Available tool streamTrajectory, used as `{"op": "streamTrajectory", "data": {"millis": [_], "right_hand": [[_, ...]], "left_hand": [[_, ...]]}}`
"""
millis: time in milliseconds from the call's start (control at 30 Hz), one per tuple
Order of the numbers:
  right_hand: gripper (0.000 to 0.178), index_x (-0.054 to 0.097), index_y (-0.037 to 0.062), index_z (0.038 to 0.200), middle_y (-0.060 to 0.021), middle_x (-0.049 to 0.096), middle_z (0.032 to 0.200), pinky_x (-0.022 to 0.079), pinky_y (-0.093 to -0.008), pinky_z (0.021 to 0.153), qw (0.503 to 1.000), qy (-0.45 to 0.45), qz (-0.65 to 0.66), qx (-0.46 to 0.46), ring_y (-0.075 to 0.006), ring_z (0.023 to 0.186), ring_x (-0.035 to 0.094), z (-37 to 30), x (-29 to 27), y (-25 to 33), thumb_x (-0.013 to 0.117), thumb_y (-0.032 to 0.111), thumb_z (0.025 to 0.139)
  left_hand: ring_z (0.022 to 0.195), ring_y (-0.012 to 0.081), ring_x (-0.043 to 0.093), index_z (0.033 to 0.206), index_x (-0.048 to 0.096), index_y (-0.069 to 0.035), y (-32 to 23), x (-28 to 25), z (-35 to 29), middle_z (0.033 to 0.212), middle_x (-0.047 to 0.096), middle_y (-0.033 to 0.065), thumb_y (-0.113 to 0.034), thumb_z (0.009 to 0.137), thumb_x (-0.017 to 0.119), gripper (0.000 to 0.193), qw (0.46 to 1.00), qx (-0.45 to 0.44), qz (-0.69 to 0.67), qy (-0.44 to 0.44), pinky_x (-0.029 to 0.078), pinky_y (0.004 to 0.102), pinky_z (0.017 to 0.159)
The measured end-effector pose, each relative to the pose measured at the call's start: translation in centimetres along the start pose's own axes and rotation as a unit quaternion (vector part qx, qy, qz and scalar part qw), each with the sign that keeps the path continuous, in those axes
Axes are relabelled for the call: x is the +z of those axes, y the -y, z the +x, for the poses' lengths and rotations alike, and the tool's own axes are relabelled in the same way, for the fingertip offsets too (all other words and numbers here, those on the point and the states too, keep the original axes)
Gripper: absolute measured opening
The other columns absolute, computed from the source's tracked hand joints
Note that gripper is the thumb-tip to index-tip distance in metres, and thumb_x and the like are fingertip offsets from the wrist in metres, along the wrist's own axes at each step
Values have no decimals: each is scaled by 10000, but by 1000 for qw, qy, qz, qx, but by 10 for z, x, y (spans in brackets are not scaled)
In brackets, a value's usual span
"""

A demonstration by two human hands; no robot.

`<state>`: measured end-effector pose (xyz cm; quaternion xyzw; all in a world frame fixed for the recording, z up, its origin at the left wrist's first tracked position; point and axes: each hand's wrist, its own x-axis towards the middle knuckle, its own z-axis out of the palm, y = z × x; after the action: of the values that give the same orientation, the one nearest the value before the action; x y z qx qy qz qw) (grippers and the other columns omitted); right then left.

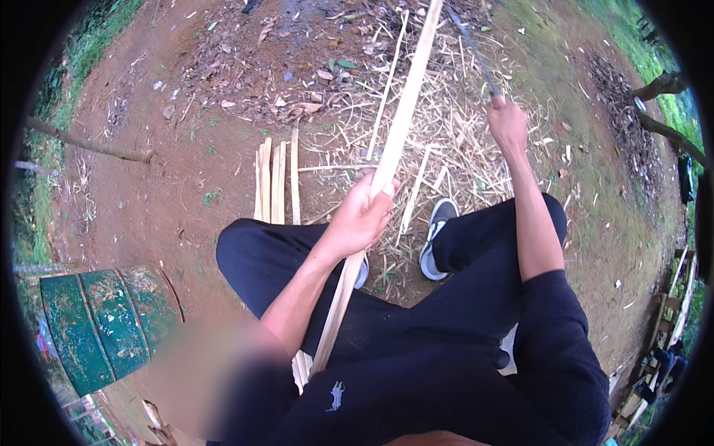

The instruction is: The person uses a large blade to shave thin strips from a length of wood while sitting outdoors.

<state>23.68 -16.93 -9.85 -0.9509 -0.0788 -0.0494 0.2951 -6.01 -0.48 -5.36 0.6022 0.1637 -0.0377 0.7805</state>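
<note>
A long, pale wooden strip slants from my lap up past the top of the view. My left hand is wrapped round it near its middle, and its lower end rests against my left thigh. Out to the right, my right hand grips a long, thin dark blade by its handle. The blade points up and away to the left, apart from the strip. Its handle is mostly hidden in my fist.
Several cut wooden strips lie side by side left of my feet. Curled shavings cover the ground ahead. A green metal drum stands at the left. Thin trunks and stacked wood are at the sides.
</note>
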Motion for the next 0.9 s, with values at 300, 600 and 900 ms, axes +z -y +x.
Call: {"op": "streamTrajectory", "data": {"millis": [300,600,900], "right_hand": [[185,684,16,792,-93,651,615,461,-344,489,971,39,171,-164,-174,484,582,-63,5,32,677,190,858],[124,585,93,730,-92,621,578,491,-397,461,884,-22,33,-466,-267,474,623,-82,-3,39,681,158,775],[120,592,75,764,-126,634,630,500,-395,517,983,-40,0,-182,-304,513,617,-14,5,-10,661,161,810]], "left_hand": [[370,15,346,1196,469,7,-9,-8,8,680,401,-24,-161,1084,379,221,998,19,-59,28,321,184,310],[336,38,358,1124,461,-12,3,-6,3,658,395,-18,-240,1097,379,244,999,14,-34,30,336,204,292],[336,38,375,1104,465,-28,4,2,-16,635,399,-34,-245,1090,410,224,996,-44,-4,74,342,203,293]]}}
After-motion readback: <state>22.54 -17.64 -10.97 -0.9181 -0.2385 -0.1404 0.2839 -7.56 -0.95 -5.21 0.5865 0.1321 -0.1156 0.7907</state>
